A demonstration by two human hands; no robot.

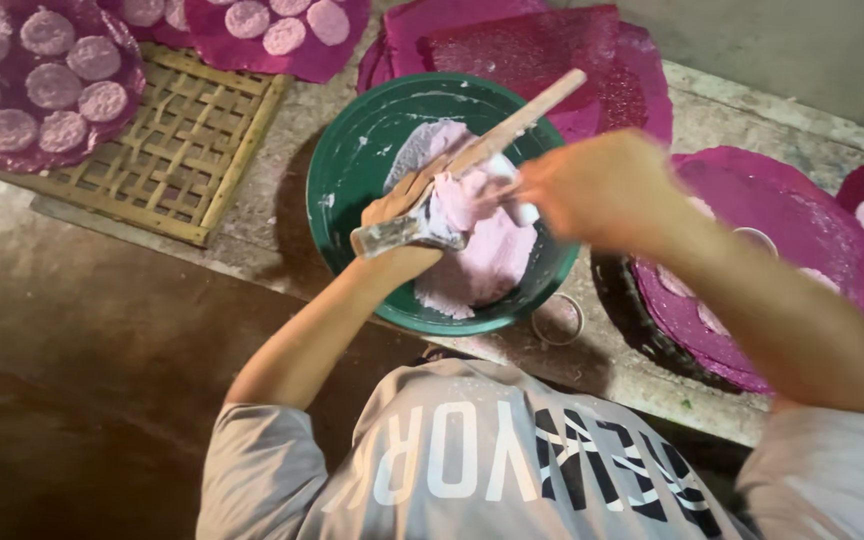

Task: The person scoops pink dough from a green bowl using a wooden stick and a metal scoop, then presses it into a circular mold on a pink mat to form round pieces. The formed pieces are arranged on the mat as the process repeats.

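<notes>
2 hands (512, 200), 1 paddle (472, 160), 1 bowl (337, 180)

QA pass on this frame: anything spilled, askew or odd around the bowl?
Mostly tidy. The green bowl has pale paste smeared up its inner wall, and the wooden spatula is coated at its blade end. White specks dot the grey shirt. The right hand is motion-blurred, so its grip is unclear.
</notes>
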